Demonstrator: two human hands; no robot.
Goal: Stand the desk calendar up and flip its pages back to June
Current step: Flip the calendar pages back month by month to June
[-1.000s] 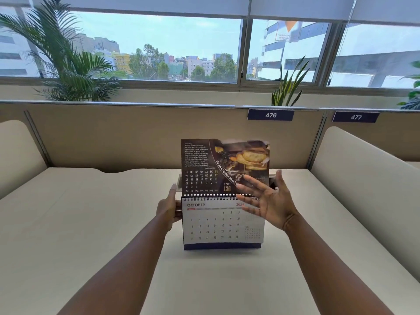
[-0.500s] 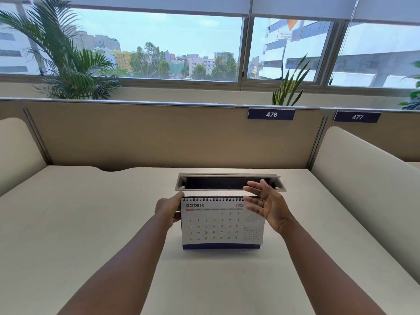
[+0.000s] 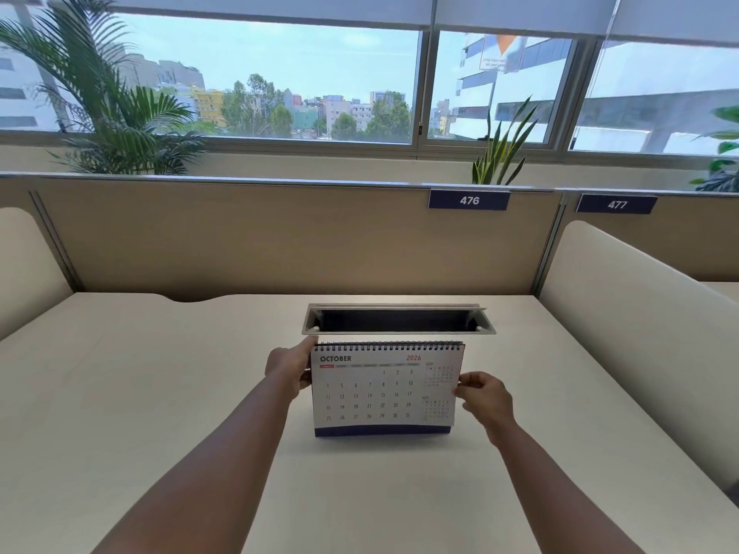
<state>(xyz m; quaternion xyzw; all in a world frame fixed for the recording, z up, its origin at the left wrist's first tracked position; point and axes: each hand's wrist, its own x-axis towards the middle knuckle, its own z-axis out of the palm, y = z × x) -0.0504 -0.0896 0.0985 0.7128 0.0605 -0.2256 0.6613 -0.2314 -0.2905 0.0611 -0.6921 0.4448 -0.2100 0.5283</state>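
Calendar (image 3: 384, 389) stands upright on the desk (image 3: 160, 393), just in front of the open cable slot (image 3: 398, 319), showing October. Your left hand (image 3: 290, 367) clamps its top left corner; your right hand (image 3: 482, 397) pinches the right edge of the front page. Risks: pinching two sheets skips a month; a hard flip could tip the stand backward toward the slot. Four pages remain to June.

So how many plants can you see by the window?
3. A big palm stands at the left, a spiky snake plant behind the 476 sign, and a leafy plant pokes in at the right edge. The partition could hide others.
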